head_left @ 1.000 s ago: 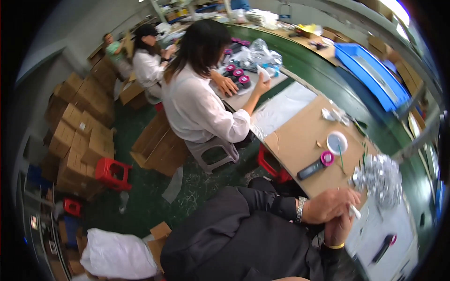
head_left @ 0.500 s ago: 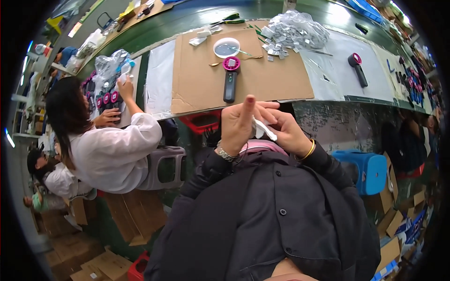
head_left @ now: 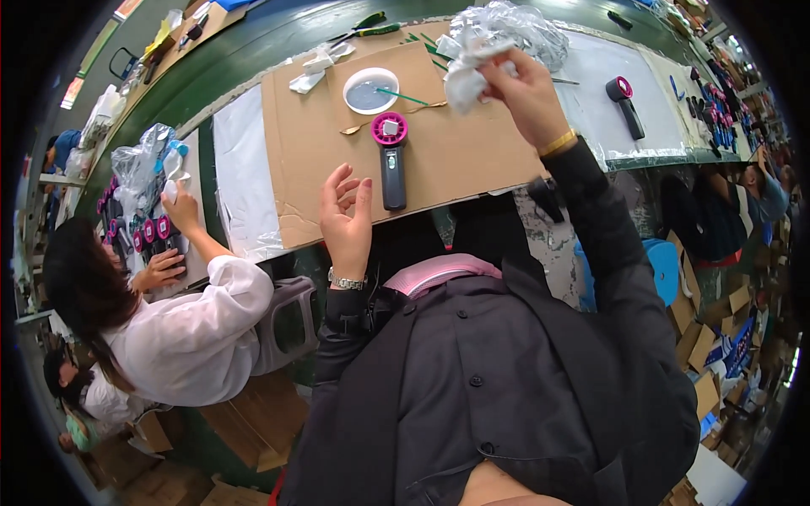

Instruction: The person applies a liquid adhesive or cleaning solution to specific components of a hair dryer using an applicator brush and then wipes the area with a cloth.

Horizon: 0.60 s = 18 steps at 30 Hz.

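My right hand (head_left: 530,99) is raised over the far right of the cardboard sheet (head_left: 481,160), pinching a crumpled white cloth or tissue (head_left: 464,84), partly blurred. Behind the cloth lies a clear plastic bag with a heap of small silver-white squares (head_left: 540,38). Empty, with fingers loosely apart, my left hand (head_left: 346,223) hovers at the cardboard's near edge. Just right of it, a dark grey handheld fan (head_left: 394,181) with a magenta head lies on the cardboard, a pale square on its centre. Beyond the fan stands a white tub (head_left: 348,103) with a green stick resting across its rim.
White scraps (head_left: 308,83) and green-handled pliers (head_left: 375,30) lie at the back. Another handheld fan (head_left: 626,110) rests on the white sheet at right. A co-worker in a white shirt (head_left: 186,337) handles fans at left. A blue stool (head_left: 662,270) stands at right.
My hands have separated from in front of my body. The right has carried the white cloth far forward and right; the left has moved left and opened. The view has shifted.
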Motion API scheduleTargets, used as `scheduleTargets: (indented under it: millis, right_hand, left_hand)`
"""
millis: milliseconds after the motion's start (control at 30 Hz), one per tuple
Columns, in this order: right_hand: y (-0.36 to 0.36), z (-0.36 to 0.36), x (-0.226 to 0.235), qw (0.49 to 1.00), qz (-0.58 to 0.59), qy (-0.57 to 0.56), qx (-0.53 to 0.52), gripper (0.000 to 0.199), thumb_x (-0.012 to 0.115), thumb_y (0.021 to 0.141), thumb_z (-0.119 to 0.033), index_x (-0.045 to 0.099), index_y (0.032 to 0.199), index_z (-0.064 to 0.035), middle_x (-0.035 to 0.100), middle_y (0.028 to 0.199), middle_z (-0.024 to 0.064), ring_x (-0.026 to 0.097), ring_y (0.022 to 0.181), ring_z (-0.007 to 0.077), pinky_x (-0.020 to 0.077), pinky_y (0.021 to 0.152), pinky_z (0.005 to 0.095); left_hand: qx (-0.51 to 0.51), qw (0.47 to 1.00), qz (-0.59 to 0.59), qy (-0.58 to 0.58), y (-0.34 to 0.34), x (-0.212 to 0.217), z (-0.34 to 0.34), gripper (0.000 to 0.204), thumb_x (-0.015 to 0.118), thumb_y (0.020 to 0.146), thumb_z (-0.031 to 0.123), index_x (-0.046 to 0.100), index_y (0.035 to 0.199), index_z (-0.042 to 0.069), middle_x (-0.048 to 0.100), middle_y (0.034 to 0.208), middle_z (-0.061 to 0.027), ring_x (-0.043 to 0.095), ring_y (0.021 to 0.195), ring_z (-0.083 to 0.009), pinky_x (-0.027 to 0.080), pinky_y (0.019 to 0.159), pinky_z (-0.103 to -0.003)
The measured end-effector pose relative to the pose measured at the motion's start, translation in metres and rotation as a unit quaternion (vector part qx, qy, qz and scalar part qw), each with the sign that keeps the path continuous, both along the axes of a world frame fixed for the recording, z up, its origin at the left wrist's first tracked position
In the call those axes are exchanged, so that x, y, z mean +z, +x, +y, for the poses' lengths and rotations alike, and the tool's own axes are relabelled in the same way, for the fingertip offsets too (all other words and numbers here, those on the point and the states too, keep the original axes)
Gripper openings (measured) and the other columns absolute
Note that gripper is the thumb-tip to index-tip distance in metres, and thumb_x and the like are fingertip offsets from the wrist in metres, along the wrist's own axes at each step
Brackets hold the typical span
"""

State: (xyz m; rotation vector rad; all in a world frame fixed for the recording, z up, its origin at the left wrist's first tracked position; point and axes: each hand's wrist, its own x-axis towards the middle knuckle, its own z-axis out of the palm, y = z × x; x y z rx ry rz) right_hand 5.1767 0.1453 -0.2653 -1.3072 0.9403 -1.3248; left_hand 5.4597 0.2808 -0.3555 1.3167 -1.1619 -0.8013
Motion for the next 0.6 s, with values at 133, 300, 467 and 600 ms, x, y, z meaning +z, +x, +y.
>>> scheduleTargets:
  millis: [133, 300, 467, 600]
  right_hand:
    - [0.007, -0.072, -0.007, 0.992, 0.091, -0.017, -0.086, 0.017, 0.066, 0.096, -0.005, 0.073, 0.109, 0.0042, 0.072, 0.097, 0.0067, 0.073, 0.085, 0.0157, 0.0623, 0.081, 0.0289]
    - [0.029, -0.137, -0.024, 0.991, 0.093, -0.022, -0.092, 0.023, 0.067, 0.093, -0.007, 0.075, 0.111, 0.0053, 0.076, 0.102, 0.0118, 0.075, 0.089, 0.0174, 0.0639, 0.082, 0.0308]
    - [0.028, -0.186, -0.024, 0.981, 0.083, -0.095, -0.147, 0.021, 0.068, 0.093, -0.008, 0.078, 0.106, 0.0043, 0.079, 0.091, 0.0120, 0.076, 0.078, 0.0156, 0.0639, 0.075, 0.0296]
    - [0.027, -0.220, -0.031, 0.937, 0.182, -0.159, -0.253, 0.016, 0.070, 0.094, -0.007, 0.081, 0.102, 0.0021, 0.079, 0.082, 0.0125, 0.075, 0.069, 0.0149, 0.0625, 0.067, 0.0288]
  left_hand:
    - [-0.016, 0.999, 0.024, 0.036, 0.002, -0.008, -0.006, 0.043, 0.070, 0.102, 0.011, 0.055, 0.140, -0.002, 0.064, 0.133, -0.0128, 0.067, 0.110, -0.0161, 0.055, 0.089, -0.029]
    - [-0.016, 0.998, 0.028, 0.050, -0.001, -0.016, -0.006, 0.042, 0.067, 0.104, 0.011, 0.054, 0.143, -0.001, 0.063, 0.139, -0.0122, 0.066, 0.110, -0.0143, 0.054, 0.093, -0.028]
    - [-0.013, 0.998, 0.018, 0.056, 0.002, -0.015, -0.019, 0.042, 0.065, 0.106, 0.012, 0.053, 0.143, -0.002, 0.063, 0.139, -0.0134, 0.067, 0.107, -0.0148, 0.054, 0.091, -0.028]
    - [0.005, 0.998, 0.001, 0.067, -0.005, -0.010, -0.029, 0.040, 0.061, 0.108, 0.014, 0.052, 0.143, -0.003, 0.064, 0.137, -0.0145, 0.069, 0.105, -0.0166, 0.055, 0.086, -0.027]
